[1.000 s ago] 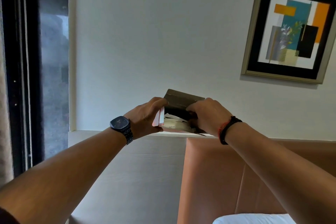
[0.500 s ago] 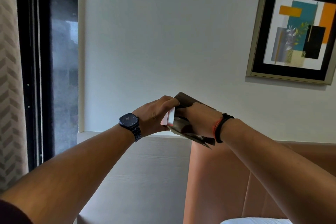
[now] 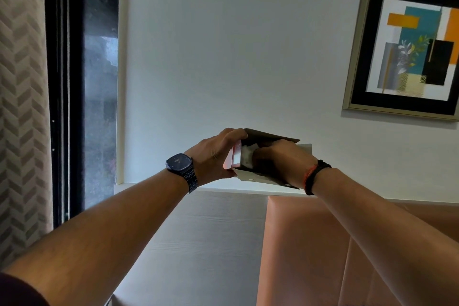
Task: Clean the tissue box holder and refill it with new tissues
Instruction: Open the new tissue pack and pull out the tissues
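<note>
tissue box holder (image 3: 269, 137), fingers (image 3: 233, 133) gripping left end

The tissue box holder (image 3: 270, 137), a dark brown case, is held up in front of a pale wall between both hands. Its left end is gripped by the left hand (image 3: 216, 156), on whose wrist a dark watch (image 3: 179, 163) is worn. The right hand (image 3: 280, 160) is pressed into the open side, where white tissues (image 3: 246, 156) are seen beside a pink-edged pack (image 3: 235, 156). A framed abstract picture (image 3: 407, 47) is hung at upper right, and an orange padded headboard (image 3: 298, 251) is seen below
</note>
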Demonstrator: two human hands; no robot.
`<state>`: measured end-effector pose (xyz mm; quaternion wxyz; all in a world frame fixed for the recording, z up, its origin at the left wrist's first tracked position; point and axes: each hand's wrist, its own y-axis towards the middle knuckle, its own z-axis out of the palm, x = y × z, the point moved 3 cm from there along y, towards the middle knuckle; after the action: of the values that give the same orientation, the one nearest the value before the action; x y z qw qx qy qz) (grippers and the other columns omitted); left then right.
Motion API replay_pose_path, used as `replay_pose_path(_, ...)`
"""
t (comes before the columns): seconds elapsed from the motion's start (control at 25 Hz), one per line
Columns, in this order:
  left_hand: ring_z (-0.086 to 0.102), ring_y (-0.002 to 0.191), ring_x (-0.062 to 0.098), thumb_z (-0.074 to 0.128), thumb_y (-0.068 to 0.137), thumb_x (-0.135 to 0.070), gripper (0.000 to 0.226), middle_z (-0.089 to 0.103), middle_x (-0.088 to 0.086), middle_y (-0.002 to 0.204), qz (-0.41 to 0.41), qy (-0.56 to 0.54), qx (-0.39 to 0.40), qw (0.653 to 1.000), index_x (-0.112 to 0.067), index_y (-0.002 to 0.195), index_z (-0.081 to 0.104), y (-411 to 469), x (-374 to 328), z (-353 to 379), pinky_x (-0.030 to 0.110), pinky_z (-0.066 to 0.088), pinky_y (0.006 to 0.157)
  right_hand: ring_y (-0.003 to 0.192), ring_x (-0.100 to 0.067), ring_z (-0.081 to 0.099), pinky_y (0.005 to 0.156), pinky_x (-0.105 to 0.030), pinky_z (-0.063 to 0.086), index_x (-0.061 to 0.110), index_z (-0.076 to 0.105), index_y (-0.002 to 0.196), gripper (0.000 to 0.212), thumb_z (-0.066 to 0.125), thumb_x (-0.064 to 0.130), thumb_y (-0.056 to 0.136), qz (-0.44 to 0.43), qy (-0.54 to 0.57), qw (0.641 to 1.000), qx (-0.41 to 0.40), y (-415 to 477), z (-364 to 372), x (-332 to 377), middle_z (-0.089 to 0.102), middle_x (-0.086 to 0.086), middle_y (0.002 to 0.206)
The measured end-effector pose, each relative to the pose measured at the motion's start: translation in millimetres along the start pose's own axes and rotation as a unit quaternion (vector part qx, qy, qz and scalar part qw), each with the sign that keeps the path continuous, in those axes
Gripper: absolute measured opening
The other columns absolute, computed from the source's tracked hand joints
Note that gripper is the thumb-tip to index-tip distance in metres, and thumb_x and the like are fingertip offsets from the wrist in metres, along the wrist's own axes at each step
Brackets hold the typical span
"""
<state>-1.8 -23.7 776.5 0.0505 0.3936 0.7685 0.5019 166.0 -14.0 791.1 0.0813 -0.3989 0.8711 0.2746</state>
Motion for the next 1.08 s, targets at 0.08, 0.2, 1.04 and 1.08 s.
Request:
replay_pose_path(0.08,0.064,0.063,0.033,0.094,0.043,-0.015,0.101,0.06,0.023,0.104,-0.006,-0.012,0.006,1.0,-0.013,0.123,0.033,1,-1,-2,0.024,0.042,0.06,0.104,-0.03,0.06,0.083,-0.029,0.049,0.014,0.069,0.113,0.026,0.052,0.016,0.093,-0.014,0.007,1.0,-0.019,-2,-3,1,0.068,-0.012,0.111)
replay_pose_path(0.2,0.064,0.066,0.034,0.093,0.047,-0.015,0.1,0.06,0.022,0.106,-0.023,-0.024,0.024,0.999,-0.017,0.125,0.03,3,-2,-1,0.026,0.044,0.062,0.096,-0.028,0.064,0.079,-0.04,0.052,0.021,0.073,0.104,0.02,0.06,0.02,0.088,-0.024,0.021,0.999,-0.035,-3,-6,2,0.071,-0.007,0.102)
replay_pose_path(1.04,0.057,0.084,0.023,0.091,0.046,-0.029,0.137,0.057,-0.009,0.094,-0.539,-0.295,-0.088,0.784,-0.037,0.142,-0.006,15,22,52,0.036,0.047,0.075,0.084,0.002,0.06,0.068,-0.013,0.05,0.02,0.063,0.112,0.037,0.074,0.017,0.076,0.326,0.313,0.765,-0.46,-81,-141,-98,0.064,0.011,0.098)
replay_pose_path(1.08,0.06,0.086,0.025,0.091,0.044,-0.031,0.135,0.059,-0.008,0.094,-0.568,-0.326,-0.106,0.748,-0.036,0.141,-0.003,11,15,63,0.039,0.051,0.078,0.086,0.001,0.061,0.069,-0.018,0.053,0.021,0.065,0.109,0.034,0.073,0.016,0.077,0.336,0.333,0.755,-0.454,-87,-137,-103,0.066,0.01,0.098)
